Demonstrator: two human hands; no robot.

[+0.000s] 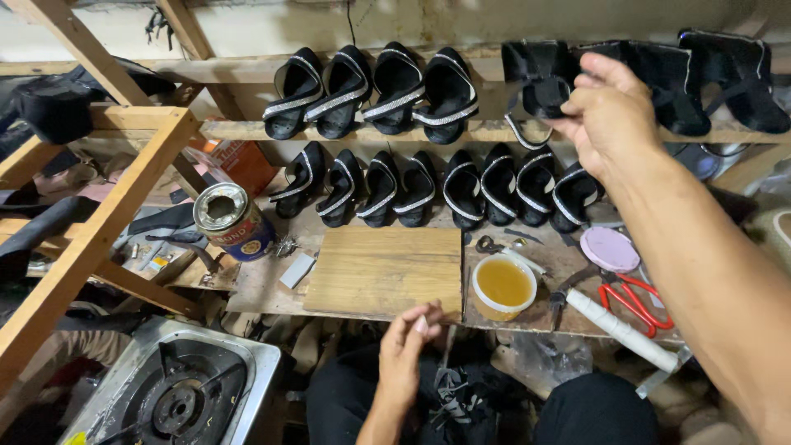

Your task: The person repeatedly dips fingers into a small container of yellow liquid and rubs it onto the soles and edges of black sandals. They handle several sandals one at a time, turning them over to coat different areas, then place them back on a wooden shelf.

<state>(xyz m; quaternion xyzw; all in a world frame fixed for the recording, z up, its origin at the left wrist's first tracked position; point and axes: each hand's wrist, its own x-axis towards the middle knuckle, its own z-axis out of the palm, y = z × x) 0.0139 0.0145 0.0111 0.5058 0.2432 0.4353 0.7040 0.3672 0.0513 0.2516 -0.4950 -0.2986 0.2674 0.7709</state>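
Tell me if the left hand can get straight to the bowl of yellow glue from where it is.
Probably yes. The left hand sits low at the bench's front edge, and the bowl of yellow glue stands just to its right near that edge, open on top. Nothing lies between them; the right hand is up at the shelf.

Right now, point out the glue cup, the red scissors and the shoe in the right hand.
Glue cup (503, 286): head view, on the yellow liquid inside.
Red scissors (636, 302): head view, on a red handle loop.
Shoe (545, 94): head view, on the black upper beside the right hand (610, 115) fingers.
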